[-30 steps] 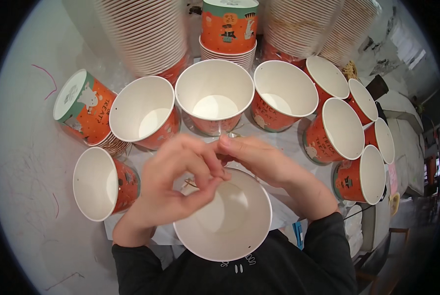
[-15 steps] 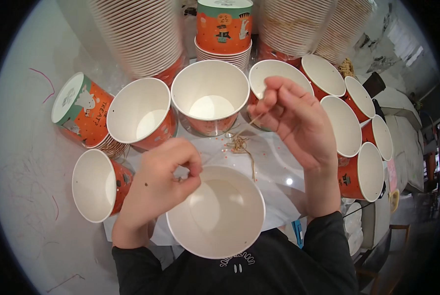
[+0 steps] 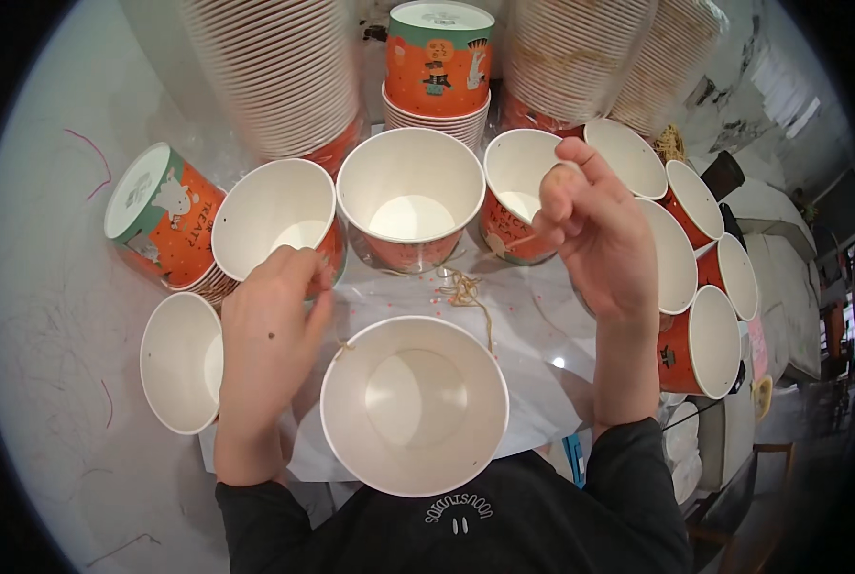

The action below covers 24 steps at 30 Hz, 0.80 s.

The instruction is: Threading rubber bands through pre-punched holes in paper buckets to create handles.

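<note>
An open white-lined paper tub (image 3: 418, 459) stands right in front of me, its mouth up. A short bit of tan twine shows at its upper left rim. My left hand (image 3: 274, 344) hovers just left of that rim, thumb and fingers pinched; whatever lies between them is hidden. My right hand (image 3: 604, 234) is raised at the right, fingers curled together. A faint, blurred strand hangs below it, seemingly twine, though its join to the fingers is unclear. A loose tangle of tan twine (image 3: 463, 290) lies on the white sheet (image 3: 533, 359) beyond the tub.
Orange patterned tubs (image 3: 413, 249) with white insides curve around the far side and both sides. Tall wrapped stacks of tubs (image 3: 274, 81) rise at the back, with an upside-down tub (image 3: 439, 67) on a stack between them. A blue object (image 3: 574, 457) lies near my right forearm.
My left hand has come off the near tub's rim, moving left and away. My right hand has shifted slightly right. The strand from the right hand to the tangle no longer shows clearly.
</note>
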Available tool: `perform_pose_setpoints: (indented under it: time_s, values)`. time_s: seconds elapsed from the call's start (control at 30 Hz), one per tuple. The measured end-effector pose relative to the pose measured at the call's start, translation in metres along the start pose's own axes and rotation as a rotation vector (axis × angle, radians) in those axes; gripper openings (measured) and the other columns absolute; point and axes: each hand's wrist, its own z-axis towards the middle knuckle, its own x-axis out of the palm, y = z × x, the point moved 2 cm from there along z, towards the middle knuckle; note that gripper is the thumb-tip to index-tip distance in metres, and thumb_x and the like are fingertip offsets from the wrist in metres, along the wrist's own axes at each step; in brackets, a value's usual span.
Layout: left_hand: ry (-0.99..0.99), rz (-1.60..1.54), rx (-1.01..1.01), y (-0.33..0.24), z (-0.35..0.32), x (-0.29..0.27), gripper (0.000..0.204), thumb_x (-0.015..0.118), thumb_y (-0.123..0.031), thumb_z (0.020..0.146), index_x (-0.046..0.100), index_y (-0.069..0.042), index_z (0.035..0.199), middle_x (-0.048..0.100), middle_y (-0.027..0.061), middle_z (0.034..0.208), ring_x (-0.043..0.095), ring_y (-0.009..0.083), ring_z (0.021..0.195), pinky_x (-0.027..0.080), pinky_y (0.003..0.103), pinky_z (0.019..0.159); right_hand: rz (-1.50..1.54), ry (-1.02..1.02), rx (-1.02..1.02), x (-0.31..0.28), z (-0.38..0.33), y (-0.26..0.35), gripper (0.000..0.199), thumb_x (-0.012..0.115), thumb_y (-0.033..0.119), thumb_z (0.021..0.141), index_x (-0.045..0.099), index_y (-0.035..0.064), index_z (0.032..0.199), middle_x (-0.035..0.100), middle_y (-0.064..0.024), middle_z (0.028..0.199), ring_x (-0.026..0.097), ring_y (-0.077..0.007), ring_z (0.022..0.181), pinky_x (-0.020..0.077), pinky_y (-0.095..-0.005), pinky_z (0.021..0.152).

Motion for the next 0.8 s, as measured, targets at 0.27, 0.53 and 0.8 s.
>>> perform_pose_setpoints:
  time_s: [0.27,0.53,0.8]
  values:
    - [0.017,-0.662,0.104,-0.052,-0.018,-0.001,0.039,0.082,0.003,0.078,0.071,-0.002,0.114,0.069,0.0123,0.100,0.069,0.0221,0.092,0.054,0.031,0.074,-0.436,0.267,0.119,0.040,-0.032,-0.008,0.028,0.053,-0.002,0.100,0.039,0.0050,0.123,0.061,-0.0059,0.089,0.055,-0.0105,0.080,0.0429,-0.0242,0.076]
    - [-0.014,-0.502,0.432,-0.041,-0.019,0.009,0.032,0.080,-0.003,0.083,0.074,-0.005,0.115,0.070,0.0091,0.088,0.070,0.0211,0.069,0.054,0.031,0.059,-0.604,0.388,0.164,0.059,-0.049,-0.032,0.023,0.050,-0.002,0.101,0.037,0.0033,0.119,0.062,-0.0068,0.078,0.059,-0.0163,0.074,0.0439,-0.0286,0.069]
    - [-0.146,-0.496,0.420,-0.041,-0.014,0.003,0.011,0.075,0.002,0.081,0.065,-0.003,0.083,0.061,0.0069,0.071,0.060,0.0207,0.057,0.044,0.032,0.049,-0.788,0.404,0.138,0.069,-0.047,-0.020,0.019,0.062,0.001,0.097,0.052,0.0027,0.113,0.062,-0.0072,0.085,0.061,-0.0183,0.076,0.0462,-0.0307,0.067]
